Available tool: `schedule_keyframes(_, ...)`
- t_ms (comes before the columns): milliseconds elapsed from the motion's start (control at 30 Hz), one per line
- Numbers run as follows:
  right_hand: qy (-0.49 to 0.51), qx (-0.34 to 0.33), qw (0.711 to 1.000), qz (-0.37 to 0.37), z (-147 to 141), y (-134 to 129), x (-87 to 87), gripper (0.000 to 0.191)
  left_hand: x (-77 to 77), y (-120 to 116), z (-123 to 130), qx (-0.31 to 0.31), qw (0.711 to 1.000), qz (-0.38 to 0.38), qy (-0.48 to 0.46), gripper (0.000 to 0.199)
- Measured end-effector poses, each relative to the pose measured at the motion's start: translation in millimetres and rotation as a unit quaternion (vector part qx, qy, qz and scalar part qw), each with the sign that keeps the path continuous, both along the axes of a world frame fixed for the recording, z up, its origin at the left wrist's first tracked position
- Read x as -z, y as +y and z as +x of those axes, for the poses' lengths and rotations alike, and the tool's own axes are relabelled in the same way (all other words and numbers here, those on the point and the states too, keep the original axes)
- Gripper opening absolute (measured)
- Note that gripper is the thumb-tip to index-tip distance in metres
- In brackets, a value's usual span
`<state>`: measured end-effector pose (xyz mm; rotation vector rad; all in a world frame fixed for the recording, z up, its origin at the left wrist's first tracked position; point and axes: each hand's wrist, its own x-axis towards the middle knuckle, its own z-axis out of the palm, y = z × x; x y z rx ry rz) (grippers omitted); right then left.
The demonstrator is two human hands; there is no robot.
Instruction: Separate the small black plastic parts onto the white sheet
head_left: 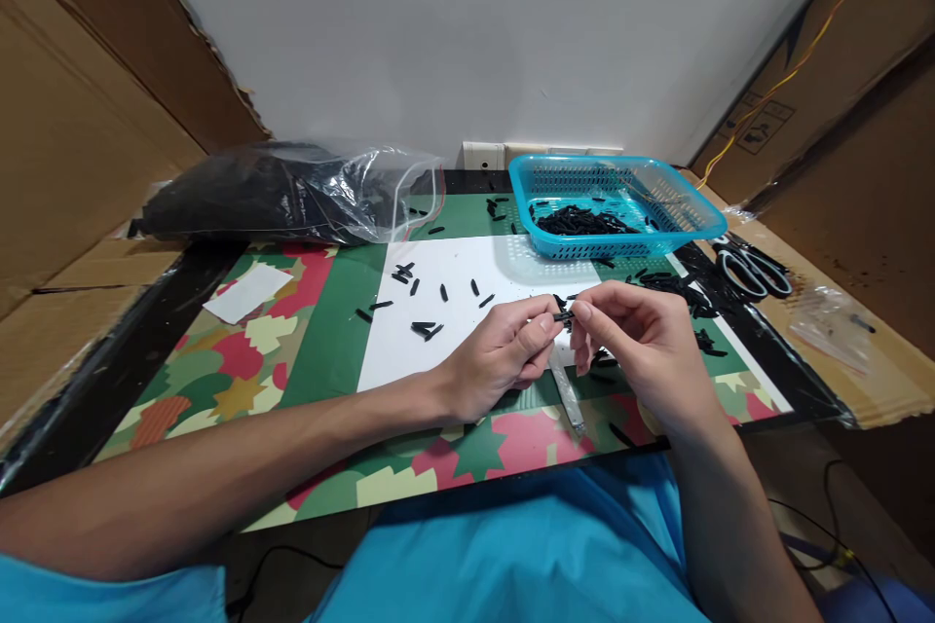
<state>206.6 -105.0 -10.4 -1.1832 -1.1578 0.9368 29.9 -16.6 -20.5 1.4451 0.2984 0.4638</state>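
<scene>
My left hand (504,350) and my right hand (639,341) meet above the white sheet (394,350). Between their fingertips is a small black stick-like piece (561,316), pinched at one end by each hand. Its exact kind is too small to tell. Just below the hands lies a grey metal strip-like tool (566,399), its upper end hidden by my fingers. Several loose black pieces (443,292) are scattered on the sheet to the left, and a heap of them (679,287) lies beyond my right hand.
A blue plastic basket (526,185) with many black pieces stands at the back right. At the back left lies a clear zip bag (292,195) filled with dark material. Scissors (752,268) and a small plastic bag (833,321) rest at right. Cardboard walls (80,78) flank the table.
</scene>
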Motion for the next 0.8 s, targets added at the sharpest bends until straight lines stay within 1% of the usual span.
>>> schedule_keyframes(133, 0.003, -0.003, 1.000, 0.001, 0.7, -0.2, -2.1, 0.032, -0.9, -0.8, -0.4, -0.011, 1.000, 0.002, 0.007, 0.043)
schedule_keyframes(200, -0.004, -0.002, 1.000, 0.001, 0.9, -0.1, -2.8, 0.035, -1.6, -1.0, -0.7, -0.025, 1.000, 0.015, 0.006, 0.043)
schedule_keyframes(333, -0.017, 0.001, 1.000, -0.004, 0.3, 0.2, -3.3, 0.040, -1.8, -1.3, -0.3, -0.049, 0.998, 0.041, 0.001, 0.048)
schedule_keyframes(467, -0.011, -0.003, 1.000, -0.011, -0.9, 0.1, -3.8, 0.042, -0.3, -1.1, 0.5, -0.053, 0.998, 0.031, 0.009, 0.049)
schedule_keyframes(667, -0.007, -0.007, 1.000, -0.014, 0.6, 0.3, -1.4, 0.036, 3.0, 0.7, 0.1, -0.049, 0.999, 0.024, 0.006, 0.051)
schedule_keyframes(800, -0.020, -0.015, 1.000, -0.016, 1.3, 0.9, 3.1, 0.033, 4.1, 1.2, 0.0, -0.060, 0.998, 0.028, 0.011, 0.052)
